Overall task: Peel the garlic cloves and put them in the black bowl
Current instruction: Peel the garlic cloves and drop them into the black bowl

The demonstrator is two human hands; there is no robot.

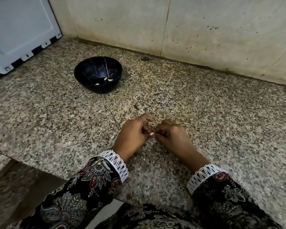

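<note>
Both hands meet over the speckled granite surface (205,103), low of centre in the head view. The left hand (132,134) and the right hand (172,136) have their fingers curled inward toward each other, and between them shows a small white garlic clove (151,134), pinched at the fingertips; which hand carries most of the hold I cannot tell, as the fingers hide the clove's body.

The glossy black bowl with pale marble veining (82,70) stands at about eleven o'clock from the hands, well apart from them, with three small pale cloves (107,79) lying on its floor. At ten o'clock, in the far corner, sits a white appliance (20,30) against the stained tiled wall (205,30).

The step in hand looks to be the peeling itself. To do it well, one hand should steady the clove firmly while the other's nail catches the skin at the root end and draws it off in strips. Working low over the surface means a dropped clove will not roll far. Only when the clove is bare should it travel toward eleven o'clock into the bowl.
</note>
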